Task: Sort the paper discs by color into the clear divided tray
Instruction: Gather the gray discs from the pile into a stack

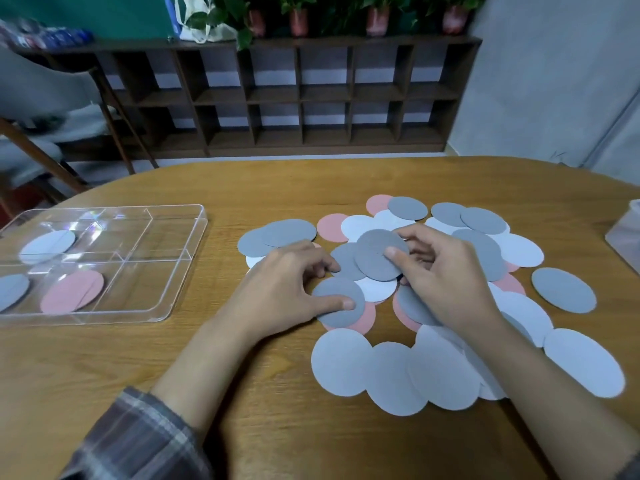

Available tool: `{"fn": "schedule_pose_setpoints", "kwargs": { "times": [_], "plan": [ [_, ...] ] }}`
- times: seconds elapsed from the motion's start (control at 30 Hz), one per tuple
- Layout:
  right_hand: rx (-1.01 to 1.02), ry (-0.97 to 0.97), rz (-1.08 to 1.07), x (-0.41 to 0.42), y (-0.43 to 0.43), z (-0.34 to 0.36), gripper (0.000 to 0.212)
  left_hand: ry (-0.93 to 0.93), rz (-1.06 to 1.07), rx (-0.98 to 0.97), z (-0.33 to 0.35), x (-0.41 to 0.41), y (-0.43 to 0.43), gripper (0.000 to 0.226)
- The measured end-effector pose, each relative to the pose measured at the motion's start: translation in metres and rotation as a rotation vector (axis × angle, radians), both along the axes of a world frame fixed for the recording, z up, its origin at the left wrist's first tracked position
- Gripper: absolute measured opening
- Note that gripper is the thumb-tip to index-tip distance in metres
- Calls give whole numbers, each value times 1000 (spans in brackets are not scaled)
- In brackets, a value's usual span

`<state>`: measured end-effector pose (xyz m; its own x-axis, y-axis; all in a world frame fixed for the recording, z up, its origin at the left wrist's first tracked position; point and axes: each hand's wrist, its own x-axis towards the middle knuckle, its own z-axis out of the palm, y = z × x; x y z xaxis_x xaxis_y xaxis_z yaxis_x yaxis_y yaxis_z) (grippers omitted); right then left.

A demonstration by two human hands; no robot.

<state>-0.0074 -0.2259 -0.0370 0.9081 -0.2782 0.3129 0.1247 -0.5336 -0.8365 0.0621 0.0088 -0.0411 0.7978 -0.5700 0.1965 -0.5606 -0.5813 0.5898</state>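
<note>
A loose pile of grey, white and pink paper discs (446,368) covers the right half of the wooden table. My right hand (446,275) pinches a grey disc (374,251) between thumb and fingers, lifted slightly over the pile. My left hand (287,289) rests beside it, thumb pressing on another grey disc (334,299) that lies on a pink one. The clear divided tray (166,261) sits at the left. It holds a white disc (46,245), a pink disc (72,291) and a grey disc (10,291) in separate compartments.
A second clear container (627,233) stands at the table's right edge. Behind the table are a dark wooden shelf unit (311,98) with potted plants and a chair (52,109) at the far left. Bare tabletop (242,393) lies between tray and pile.
</note>
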Motion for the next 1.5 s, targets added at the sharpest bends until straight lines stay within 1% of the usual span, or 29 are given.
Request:
{"fn": "schedule_pose_setpoints", "kwargs": {
  "times": [0.17, 0.23, 0.3, 0.37, 0.5, 0.57, 0.67, 0.77, 0.83, 0.93, 0.97, 1.03, 1.1, 1.23, 1.33, 1.43, 1.5],
  "plan": [
    [-19, -9, 6, -3, 4, 2, 25, 68, -14, -97, 4, 1, -2, 39],
    [-17, -9, 9, -4, 5, 2, 24, 116, -14, -167, 5, 0, -3, 28],
    [14, 10, 17, -4, 7, 2, 22, 203, -23, -256, 5, 1, -4, 17],
    [51, 29, 26, -5, 7, 3, 21, 284, -46, -347, 5, 2, -5, 10],
    [144, 68, 52, -5, 9, 6, 20, 379, -15, -564, 4, 0, -11, 9],
    [222, 101, 86, -5, 11, 8, 23, 377, 36, -626, 3, -3, -17, 11],
    [320, 144, 142, -4, 14, 11, 27, 326, 122, -669, 0, -5, -23, 17],
    [364, 146, 235, -6, 18, 14, 21, 263, 171, -646, -1, -8, -27, 22],
    [307, 142, 230, -7, 19, 13, 22, 167, 194, -578, -1, -9, -28, 24],
    [38, 68, 47, -4, 9, 9, 21, 11, 161, -419, -3, -7, -25, 27],
    [-1, 44, -8, -3, 4, 9, 20, -30, 128, -333, -5, -6, -24, 31],
    [8, 19, -75, -2, -5, 12, 20, -113, 61, -160, -9, -4, -22, 43],
    [-10, 35, -92, -1, -8, 12, 18, -176, 23, -84, -12, -3, -23, 45],
    [-67, 54, -92, 1, -7, 5, 17, -204, 23, -68, -14, 0, -22, 41],
    [-71, 39, -88, 2, -8, 4, 17, -238, -11, -60, -12, -1, -21, 32],
    [-68, 15, -78, 2, -8, 3, 18, -332, -80, -73, -8, -3, -21, 27],
    [-61, 5, -74, 1, -7, 3, 19, -413, -88, -92, -6, -3, -20, 25]
  ]
}}
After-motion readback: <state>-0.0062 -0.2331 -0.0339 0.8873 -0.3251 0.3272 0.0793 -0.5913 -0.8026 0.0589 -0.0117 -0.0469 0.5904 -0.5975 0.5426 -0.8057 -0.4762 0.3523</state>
